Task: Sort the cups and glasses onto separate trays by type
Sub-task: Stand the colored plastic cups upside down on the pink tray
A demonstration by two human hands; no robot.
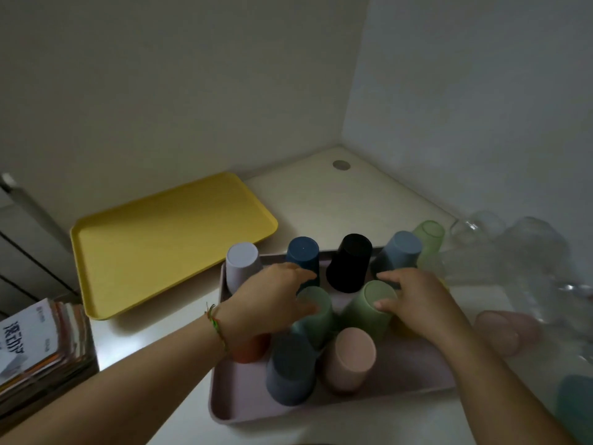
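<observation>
While cups crowd one tray, glasses sit unsorted

Table [337, 200]: carries both trays. Yellow tray [173, 239], back left: bare, nothing placed on it. Lilac tray [244, 399], nearer: many plastic cups, all upside down, so cup sorting is judged well advanced. Glasses [529, 248]: clear, blurred, bunched on the table at right, on neither tray; count cannot be told. Pink cup [503, 332] and teal cup [574, 409] are on the table, right of the lilac tray. Outstanding, by my reading: glasses to the yellow tray, strays to the lilac. Left hand [272, 300] grips the left green cup [317, 316]; right hand [414, 303] grips the right green cup [369, 313], thumb on its base. Hands apart, both over the lilac tray
</observation>
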